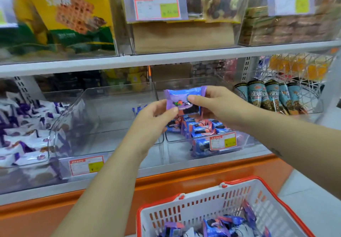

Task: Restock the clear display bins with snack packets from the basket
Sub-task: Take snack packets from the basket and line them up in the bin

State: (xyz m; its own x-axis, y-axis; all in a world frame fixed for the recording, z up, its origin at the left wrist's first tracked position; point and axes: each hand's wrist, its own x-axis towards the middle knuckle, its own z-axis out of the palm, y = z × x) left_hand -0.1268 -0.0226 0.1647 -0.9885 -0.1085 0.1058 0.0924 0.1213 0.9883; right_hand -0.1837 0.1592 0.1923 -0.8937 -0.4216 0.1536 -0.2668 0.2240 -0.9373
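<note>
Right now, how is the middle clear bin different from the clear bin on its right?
The middle clear bin looks almost empty; the right clear bin holds blue-and-pink packets. The middle bin's price label sits at its left; the right bin's label sits at its right. Both are clear.

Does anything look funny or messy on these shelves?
Nothing is spilled or torn. The middle clear bin looks nearly bare beside its fuller neighbours, and the blue packets in the right bin lie jumbled.
</note>
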